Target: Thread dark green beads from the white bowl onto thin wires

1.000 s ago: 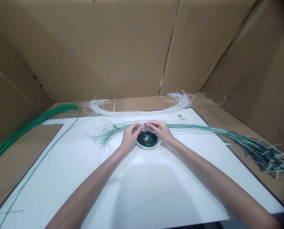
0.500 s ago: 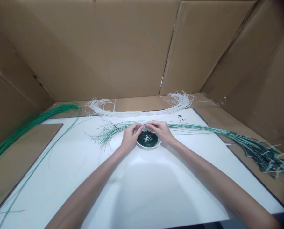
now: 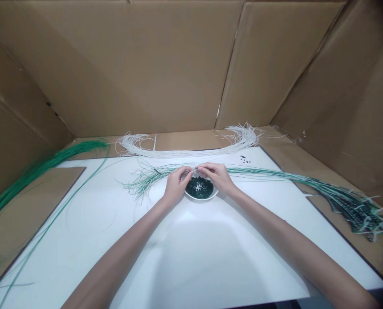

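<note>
Both hands meet over the back rim of a small white bowl (image 3: 200, 199) filled with tiny dark green beads (image 3: 204, 189). My left hand (image 3: 177, 182) is closed in a pinch at the bowl's left side. Fingertips of my right hand (image 3: 219, 176) are pinched close to the left ones. What lies between the fingers is too small to make out. Behind the hands runs a bundle of green and white strands (image 3: 259, 171), its loose ends fanned out to the left. The bundle's right end carries dark beaded lengths (image 3: 355, 210).
A curved bundle of white strands (image 3: 185, 152) lies along the back. Green strands (image 3: 46, 169) hang over the left side, a few trailing across the white table (image 3: 198, 249). Several loose dark beads (image 3: 244, 159) sit at the back right. Cardboard walls (image 3: 165, 68) enclose the table.
</note>
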Demonstrator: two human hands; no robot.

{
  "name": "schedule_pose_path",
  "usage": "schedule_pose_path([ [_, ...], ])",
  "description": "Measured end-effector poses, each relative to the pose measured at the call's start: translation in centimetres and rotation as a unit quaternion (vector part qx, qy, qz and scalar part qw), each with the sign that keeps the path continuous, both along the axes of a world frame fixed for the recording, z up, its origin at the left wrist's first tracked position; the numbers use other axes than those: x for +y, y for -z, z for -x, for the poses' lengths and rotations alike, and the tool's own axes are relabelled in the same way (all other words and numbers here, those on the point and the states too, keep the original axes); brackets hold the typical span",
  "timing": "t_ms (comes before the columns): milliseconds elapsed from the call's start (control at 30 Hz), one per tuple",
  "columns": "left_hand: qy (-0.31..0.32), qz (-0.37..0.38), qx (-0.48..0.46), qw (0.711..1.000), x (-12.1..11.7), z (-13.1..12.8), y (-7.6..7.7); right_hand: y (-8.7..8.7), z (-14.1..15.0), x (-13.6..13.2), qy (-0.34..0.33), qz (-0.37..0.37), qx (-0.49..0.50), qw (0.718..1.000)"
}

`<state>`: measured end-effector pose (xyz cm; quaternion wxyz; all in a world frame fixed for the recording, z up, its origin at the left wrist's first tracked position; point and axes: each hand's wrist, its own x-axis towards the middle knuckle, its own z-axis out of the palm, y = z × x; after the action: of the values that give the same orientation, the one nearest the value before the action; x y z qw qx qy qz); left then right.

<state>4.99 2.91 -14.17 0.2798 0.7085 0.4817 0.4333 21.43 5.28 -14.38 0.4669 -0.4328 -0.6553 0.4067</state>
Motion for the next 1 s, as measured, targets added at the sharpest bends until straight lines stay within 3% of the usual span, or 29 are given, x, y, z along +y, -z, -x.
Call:
schedule_pose_path([
  [1000, -0.004, 0.005, -0.027, 1.0, -0.1, -0.11, 0.05, -0.18, 0.02, -0.14, 0.004, 0.005, 0.009, 1.0],
])
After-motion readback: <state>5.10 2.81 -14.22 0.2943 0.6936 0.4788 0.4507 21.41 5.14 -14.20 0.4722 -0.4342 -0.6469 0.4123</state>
